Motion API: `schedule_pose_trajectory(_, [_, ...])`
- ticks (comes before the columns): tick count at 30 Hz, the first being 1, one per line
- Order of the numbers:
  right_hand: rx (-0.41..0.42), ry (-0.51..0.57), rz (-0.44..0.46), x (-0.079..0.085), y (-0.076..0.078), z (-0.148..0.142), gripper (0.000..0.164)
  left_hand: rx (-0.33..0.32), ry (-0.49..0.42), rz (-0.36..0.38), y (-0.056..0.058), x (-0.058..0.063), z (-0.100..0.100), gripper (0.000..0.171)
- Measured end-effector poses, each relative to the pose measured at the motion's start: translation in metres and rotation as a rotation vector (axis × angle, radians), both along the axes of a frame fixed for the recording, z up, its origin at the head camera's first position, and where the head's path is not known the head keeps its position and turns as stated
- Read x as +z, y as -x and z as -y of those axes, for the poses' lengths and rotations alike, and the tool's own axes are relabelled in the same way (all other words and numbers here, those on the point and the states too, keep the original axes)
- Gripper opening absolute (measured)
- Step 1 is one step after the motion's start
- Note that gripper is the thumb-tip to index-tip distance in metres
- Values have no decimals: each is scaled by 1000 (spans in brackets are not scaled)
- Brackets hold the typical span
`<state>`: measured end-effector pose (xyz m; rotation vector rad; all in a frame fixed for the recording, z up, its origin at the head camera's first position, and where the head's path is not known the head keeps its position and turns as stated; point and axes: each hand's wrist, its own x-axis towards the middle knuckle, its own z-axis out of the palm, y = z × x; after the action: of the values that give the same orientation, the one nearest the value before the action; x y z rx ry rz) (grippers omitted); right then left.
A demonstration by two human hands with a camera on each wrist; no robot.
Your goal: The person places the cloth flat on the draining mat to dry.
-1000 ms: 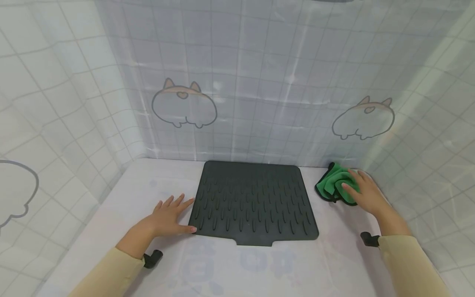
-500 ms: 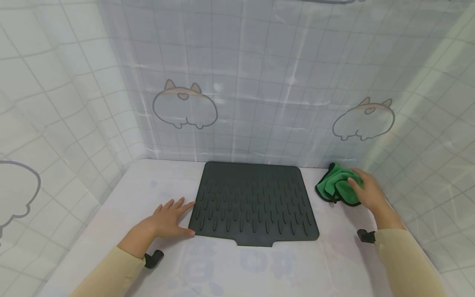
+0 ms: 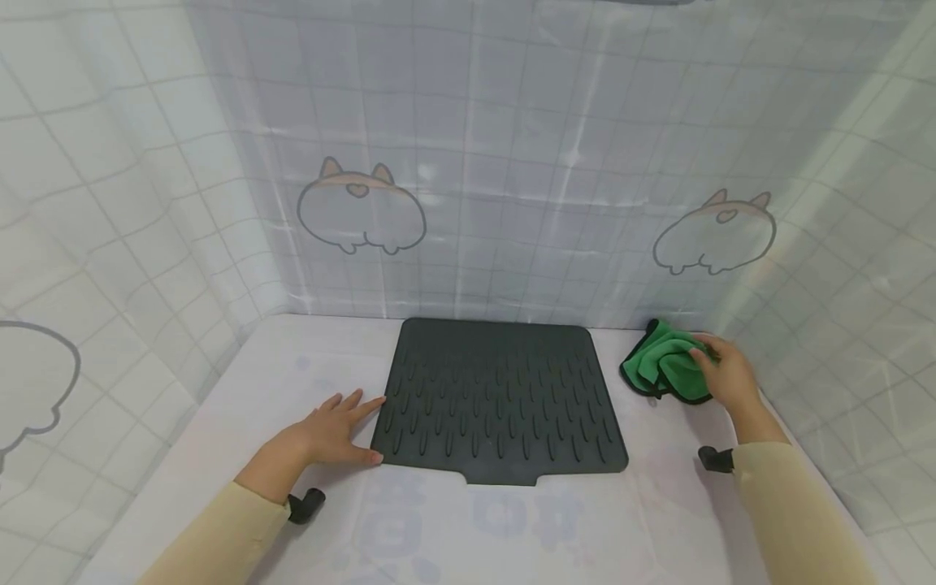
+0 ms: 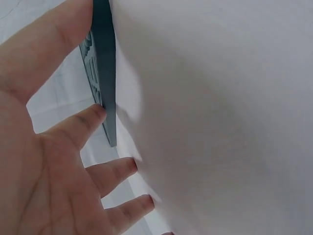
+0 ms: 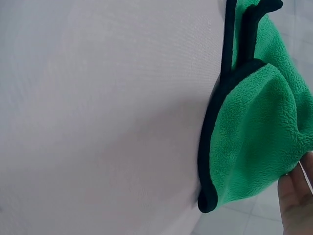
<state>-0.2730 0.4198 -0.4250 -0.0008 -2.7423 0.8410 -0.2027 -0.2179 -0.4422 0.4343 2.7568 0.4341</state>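
A dark grey ribbed mat [image 3: 504, 398] with a small front tab lies flat on the white table. My left hand [image 3: 329, 435] rests at its left side, fingers spread, thumb and index finger against the edge. In the left wrist view, that hand's other fingertips touch the white surface beside the mat [image 4: 108, 83]. At the back right sits a crumpled green cloth [image 3: 658, 361] with black edging. My right hand [image 3: 731, 378] pinches the cloth's right side between thumb and fingers. Fingertips press against a fold of the cloth [image 5: 259, 132] in the right wrist view; the thumb is hidden there.
Sheets with a tile-grid print and cartoon outlines form a back wall [image 3: 497, 203] and side walls around the table [image 3: 431, 536]. The right wall stands close beside the right arm. A black wrist mount [image 3: 305, 505] sits on the left sleeve, another on the right [image 3: 715, 459].
My right hand has shifted slightly right across the cloth, with thumb and fingers drawing closer together. The cloth has barely changed. The left hand and the mat stay where they were.
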Motion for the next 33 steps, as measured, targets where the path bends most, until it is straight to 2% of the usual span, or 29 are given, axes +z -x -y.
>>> schedule_pose_trajectory(14, [-42,25,-14,-2,1,0,46,-21,8,-25,1,-2,3,103])
schedule_pose_trajectory(25, [-77,32,-32,0,1,1,45,-22,5,-11,1,0,1,102])
schedule_pose_trajectory(33, [-133,150,-26,1,-4,3,47,-22,7,-3,-2,0,0,101])
